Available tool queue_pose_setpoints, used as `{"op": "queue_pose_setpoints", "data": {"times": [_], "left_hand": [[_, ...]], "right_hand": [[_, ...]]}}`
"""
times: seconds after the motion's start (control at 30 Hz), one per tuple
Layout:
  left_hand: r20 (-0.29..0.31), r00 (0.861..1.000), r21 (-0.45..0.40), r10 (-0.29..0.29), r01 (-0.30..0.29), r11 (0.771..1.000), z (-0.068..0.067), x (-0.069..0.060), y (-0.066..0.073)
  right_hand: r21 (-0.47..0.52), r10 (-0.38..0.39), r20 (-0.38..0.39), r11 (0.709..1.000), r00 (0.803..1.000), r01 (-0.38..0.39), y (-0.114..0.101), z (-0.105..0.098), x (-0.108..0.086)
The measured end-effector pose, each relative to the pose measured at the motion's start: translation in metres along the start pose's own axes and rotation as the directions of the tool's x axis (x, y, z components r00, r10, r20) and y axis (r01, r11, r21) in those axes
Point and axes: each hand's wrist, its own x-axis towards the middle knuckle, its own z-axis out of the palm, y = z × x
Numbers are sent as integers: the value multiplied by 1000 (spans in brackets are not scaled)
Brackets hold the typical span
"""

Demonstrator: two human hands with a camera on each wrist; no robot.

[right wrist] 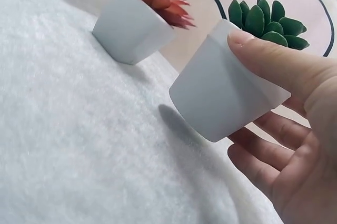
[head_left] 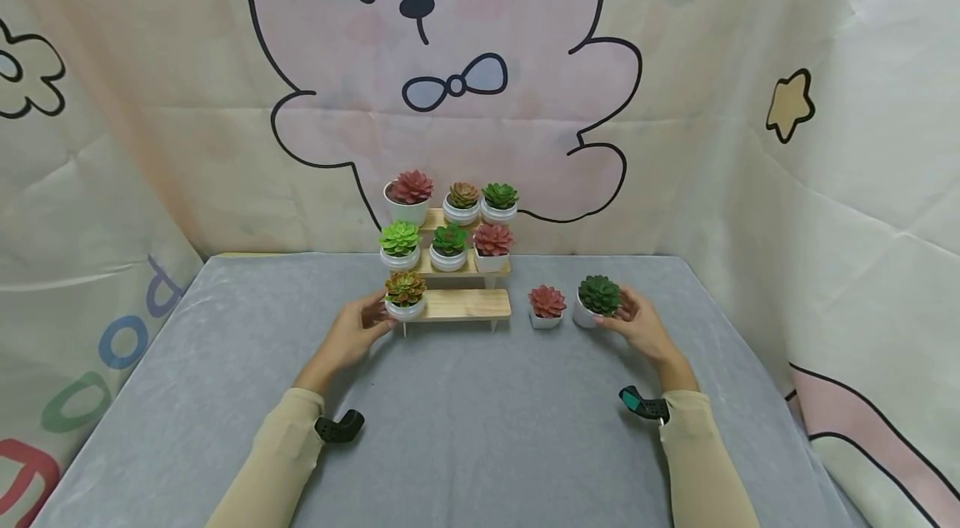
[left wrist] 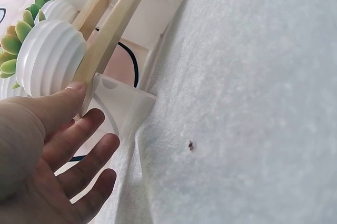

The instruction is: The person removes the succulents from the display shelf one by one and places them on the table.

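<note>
My right hand (head_left: 645,329) grips a white pot with a dark green succulent (head_left: 598,295), thumb on its near side and fingers behind. In the right wrist view a shadow lies under the pot, whose base appears slightly off the cloth. At the left end of the lowest step of a wooden tiered stand (head_left: 465,306), my left hand (head_left: 356,332) pinches the board's edge between thumb and forefinger. Right above that thumb sits a ribbed white pot with a yellow-green succulent (left wrist: 51,58). Between the stand and my right hand, a red succulent (head_left: 547,303) in a square white pot stands on the table.
The two upper steps hold several more potted succulents, among them a large red one (head_left: 411,188) at the back left and a bright green one (head_left: 400,238) on the middle step. Grey cloth (head_left: 480,428) covers the table. A printed curtain (head_left: 480,136) hangs close behind the stand.
</note>
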Motion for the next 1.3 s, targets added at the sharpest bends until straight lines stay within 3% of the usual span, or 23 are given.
{"op": "queue_pose_setpoints", "data": {"times": [0.33,0.63,0.87,1.07,1.3], "left_hand": [[-11,1000,16,-1,2,1000,0,2,-2],[-2,1000,13,-8,8,1000,1,0,-3],[10,999,2,-31,31,1000,1,-1,0],[7,1000,-1,-18,18,1000,0,-2,4],[5,1000,-3,-13,13,1000,1,0,-2]], "right_hand": [[12,-19,26,1000,999,19,8,2,2],[61,-82,41,995,996,80,12,1,0],[25,-38,43,999,998,37,12,0,-1],[-24,33,55,999,998,-32,8,-4,-3],[-33,-19,46,999,999,21,4,-10,-4]]}}
